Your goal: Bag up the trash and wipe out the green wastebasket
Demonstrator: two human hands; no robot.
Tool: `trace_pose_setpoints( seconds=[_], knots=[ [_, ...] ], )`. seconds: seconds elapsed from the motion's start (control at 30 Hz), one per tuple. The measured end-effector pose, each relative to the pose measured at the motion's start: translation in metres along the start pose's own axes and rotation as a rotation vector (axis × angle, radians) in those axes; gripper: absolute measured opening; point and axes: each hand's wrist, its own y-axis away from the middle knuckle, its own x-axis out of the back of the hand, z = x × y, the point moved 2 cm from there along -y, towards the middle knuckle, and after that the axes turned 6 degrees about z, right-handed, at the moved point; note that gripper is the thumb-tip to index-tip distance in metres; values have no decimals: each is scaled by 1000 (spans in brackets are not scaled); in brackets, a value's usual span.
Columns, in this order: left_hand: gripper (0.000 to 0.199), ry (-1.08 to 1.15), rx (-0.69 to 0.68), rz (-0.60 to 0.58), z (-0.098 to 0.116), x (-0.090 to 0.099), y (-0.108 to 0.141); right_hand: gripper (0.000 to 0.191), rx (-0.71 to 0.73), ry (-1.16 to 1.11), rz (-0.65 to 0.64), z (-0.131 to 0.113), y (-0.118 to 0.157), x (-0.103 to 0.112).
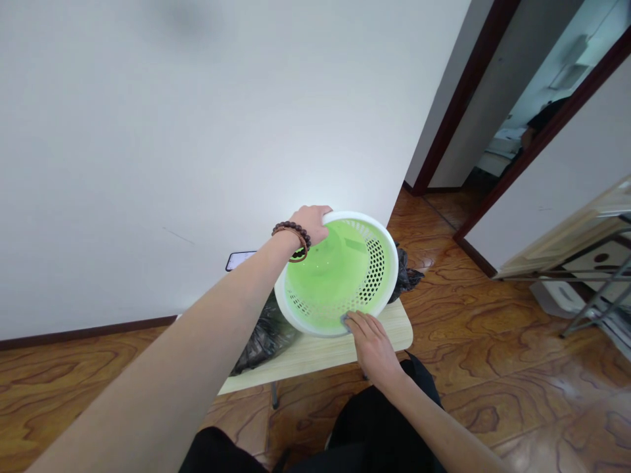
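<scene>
A round basket (340, 269) with a white rim and a pale green inside sits over the middle of the table (315, 355), its mouth turned up towards the wearer, bands of holes showing on its right and near-left wall. The left hand (311, 221), beads (297, 230) at its wrist, grasps the far-left rim; the right hand (373, 341) pinches a small greyish piece (346, 318) against the near rim. A dark plastic bag (261, 338) bulges out at the near left of the basket, and another bag (407, 276) shows at its right; what they contain cannot be told, nor whether the basket rests on them

A strip of pale tabletop runs between the rim and the near edge. A phone (239, 260) lies at the far left, close to the white wall (197, 131). Brown wood-patterned floor (493, 328) spreads out to the right, towards a metal-legged rack (599, 302) and, farther off, a dark-framed doorway (463, 98) with a person (542, 118) partly visible beyond
</scene>
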Motion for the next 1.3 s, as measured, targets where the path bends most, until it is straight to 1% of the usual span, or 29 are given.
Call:
trace_pose_setpoints(
  seconds=[0.23, 0.4, 0.53, 0.67, 0.87, 1.03, 1.17, 1.3],
  knots=[
    [40, -10, 7, -3, 1, 4, 3, 44, -4, -21, 4, -3, 1, -3],
    [39, -22, 39, -7, 2, 4, 3, 45, -6, -23, 22, -3, 1, -3],
    [38, -20, 43, -4, 2, 4, 3, 44, -20, -39, 6, -3, 1, -3],
    [39, -4, 42, -6, 1, 3, 4, 44, -29, -51, -10, -3, 2, -3],
    [42, 11, 26, 0, -1, 1, 3, 44, -14, -33, 31, -4, 1, -3],
    [40, 6, 18, 1, -1, 1, 2, 44, -21, -30, 24, -4, 1, -4],
    [40, -6, 35, -5, 2, 3, 4, 40, -40, -45, 33, -9, -1, 1],
    [40, -28, 38, -12, 4, 4, 5, 36, -91, -87, 29, -13, -6, 9]
  ],
)
